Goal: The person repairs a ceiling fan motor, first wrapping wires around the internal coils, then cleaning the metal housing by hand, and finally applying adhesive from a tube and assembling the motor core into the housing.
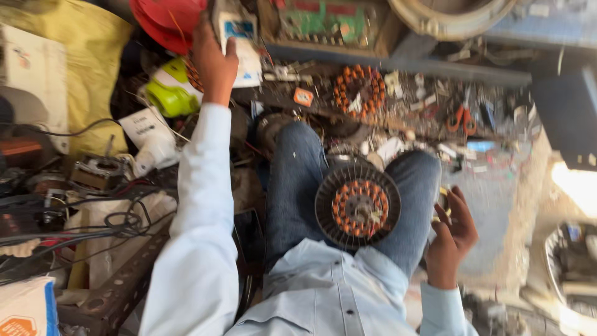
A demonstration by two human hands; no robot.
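My left hand (212, 59) reaches far forward and grips a white box-shaped device (239, 46) with a blue label, near a red round object (165, 22). A round fan motor stator (357, 206) with orange copper windings and a dark ribbed rim rests on my lap, between my knees in blue jeans. My right hand (453, 239) sits beside my right knee, fingers curled around a small yellowish item (443, 208) that I cannot make out.
A second copper-wound stator (359, 90) lies among small parts on the cluttered floor ahead. Orange-handled scissors (461, 117) lie to the right. A green and white appliance (169, 92), black cables (93, 227), a perforated metal bar (115, 289) and a yellow cloth (93, 68) crowd the left.
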